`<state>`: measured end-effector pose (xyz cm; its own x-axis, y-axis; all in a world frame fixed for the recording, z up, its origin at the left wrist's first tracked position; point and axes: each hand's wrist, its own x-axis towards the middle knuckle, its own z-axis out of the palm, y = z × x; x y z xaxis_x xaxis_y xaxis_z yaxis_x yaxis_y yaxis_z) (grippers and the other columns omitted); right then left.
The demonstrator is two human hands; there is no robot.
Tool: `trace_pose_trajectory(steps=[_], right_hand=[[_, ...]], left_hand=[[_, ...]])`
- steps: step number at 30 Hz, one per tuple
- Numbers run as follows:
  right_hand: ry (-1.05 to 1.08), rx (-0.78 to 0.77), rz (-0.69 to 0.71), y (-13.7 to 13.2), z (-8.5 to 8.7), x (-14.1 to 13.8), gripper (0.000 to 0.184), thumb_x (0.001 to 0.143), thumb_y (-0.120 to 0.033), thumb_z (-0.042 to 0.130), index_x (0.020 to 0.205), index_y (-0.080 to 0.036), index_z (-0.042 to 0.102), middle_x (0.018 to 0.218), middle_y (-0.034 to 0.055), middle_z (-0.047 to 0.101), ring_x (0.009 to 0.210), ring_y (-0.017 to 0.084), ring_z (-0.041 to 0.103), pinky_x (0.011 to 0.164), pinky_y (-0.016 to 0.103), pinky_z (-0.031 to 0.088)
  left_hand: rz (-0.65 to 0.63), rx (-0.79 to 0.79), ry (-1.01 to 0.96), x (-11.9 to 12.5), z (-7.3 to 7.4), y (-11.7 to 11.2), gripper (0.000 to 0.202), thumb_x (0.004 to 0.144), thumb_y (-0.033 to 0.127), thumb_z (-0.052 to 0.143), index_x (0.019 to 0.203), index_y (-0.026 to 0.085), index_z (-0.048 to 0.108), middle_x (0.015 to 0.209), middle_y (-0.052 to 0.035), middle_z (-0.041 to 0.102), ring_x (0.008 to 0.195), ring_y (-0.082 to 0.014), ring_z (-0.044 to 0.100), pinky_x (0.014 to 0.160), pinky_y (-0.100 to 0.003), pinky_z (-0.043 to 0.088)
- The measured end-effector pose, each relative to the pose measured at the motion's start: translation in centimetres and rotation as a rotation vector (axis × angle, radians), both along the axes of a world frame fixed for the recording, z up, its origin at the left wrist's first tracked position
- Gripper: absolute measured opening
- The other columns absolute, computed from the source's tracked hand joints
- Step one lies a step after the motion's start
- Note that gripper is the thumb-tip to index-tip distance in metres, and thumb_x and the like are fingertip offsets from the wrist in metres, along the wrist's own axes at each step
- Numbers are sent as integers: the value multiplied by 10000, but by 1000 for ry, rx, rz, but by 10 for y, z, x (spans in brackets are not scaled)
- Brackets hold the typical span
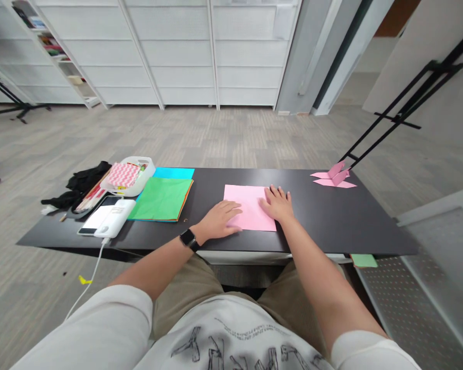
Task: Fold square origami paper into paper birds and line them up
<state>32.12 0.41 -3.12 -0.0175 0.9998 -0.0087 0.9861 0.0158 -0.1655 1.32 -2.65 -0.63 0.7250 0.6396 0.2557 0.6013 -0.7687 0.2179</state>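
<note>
A flat sheet of pink paper [250, 208] lies on the dark table in front of me. My left hand [220, 220] rests on its left edge, fingers stretched out over the sheet. On the opposite side, my right hand [278, 202] lies across the paper's right edge with its fingers spread. Neither hand grips anything. Two folded pink paper figures [335, 176] with pointed wings sit near the table's far right corner.
Left on the table [312, 231] is a stack of coloured paper, green [162, 198] on top. Beside it are a white basket [148, 167], a phone [96, 218], a white cabled device [116, 218] and black cloth [87, 177]. A black stand [399, 115] rises behind the right end.
</note>
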Motion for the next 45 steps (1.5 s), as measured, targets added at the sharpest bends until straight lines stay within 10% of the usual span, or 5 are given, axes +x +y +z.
trace_pose_trajectory(steps=[11,28,34,40,45], right_hand=[[274,218,7,3,-14,16,415,984,-367,561,1333,-323,783,1566,76,624,1491,336,498,1312,669,229],[309,231,-5,3,-15,15,359,966,-372,620,1267,-321,809,1529,55,655,1477,322,512,1323,644,208],[334,235,-9,2,-13,16,348,961,-357,616,1239,-319,822,1521,53,665,1473,323,516,1322,645,215],[331,238,-15,2,-11,15,342,963,-347,610,1224,-317,829,1510,56,671,1452,322,530,1318,642,225],[317,243,-7,2,-11,16,338,980,-356,601,1231,-323,826,1511,53,670,1448,319,534,1312,646,238]], left_hand=[[-126,67,194,8,9,-20,307,1106,337,508,1310,220,705,1357,-110,741,1197,-228,718,1077,-388,541],[-116,143,372,28,20,-27,302,1097,344,484,1291,189,657,1141,-118,751,877,-245,757,780,-378,555],[-73,94,392,39,27,-28,348,1093,229,453,1409,193,595,1110,-126,754,902,-251,756,787,-383,539],[-90,109,326,51,28,-33,409,1083,487,553,1339,177,629,1223,-155,722,1087,-311,688,872,-431,546],[-182,136,335,71,29,-34,243,1096,304,515,1250,182,658,1170,-139,718,1011,-285,699,857,-432,538]])
